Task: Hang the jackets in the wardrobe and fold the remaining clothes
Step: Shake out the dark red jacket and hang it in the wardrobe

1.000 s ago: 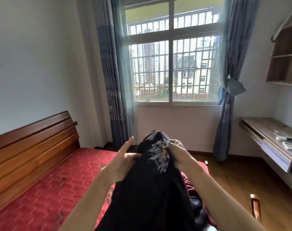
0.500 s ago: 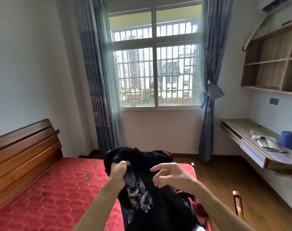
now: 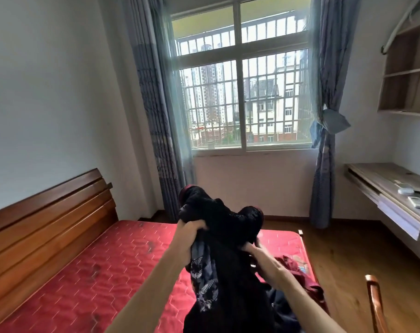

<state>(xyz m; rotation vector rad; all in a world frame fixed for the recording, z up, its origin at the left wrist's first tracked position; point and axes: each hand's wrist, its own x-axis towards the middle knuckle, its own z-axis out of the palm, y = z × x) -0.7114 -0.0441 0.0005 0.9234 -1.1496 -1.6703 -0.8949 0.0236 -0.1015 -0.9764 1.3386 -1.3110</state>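
I hold a black garment (image 3: 230,258) with a grey-white printed pattern up in front of me, over the foot of the bed. My left hand (image 3: 188,236) grips a bunch of its fabric near the top left. My right hand (image 3: 257,252) grips the cloth lower on the right, its fingers partly buried in the folds. The garment's upper part bulges above both hands. A dark red piece of clothing (image 3: 297,272) lies crumpled on the mattress below my right arm, beside some dark blue cloth (image 3: 279,306).
The red quilted mattress (image 3: 103,265) with a wooden headboard (image 3: 43,224) fills the left. Window with grey-blue curtains (image 3: 156,111) ahead. A wall desk (image 3: 393,188) with small items and shelves (image 3: 408,75) on the right. A wooden chair edge (image 3: 377,306) at lower right.
My right hand, open half a second ago, has closed on the cloth lower right. The garment's top is bunched higher above my hands. The view has swung slightly right.
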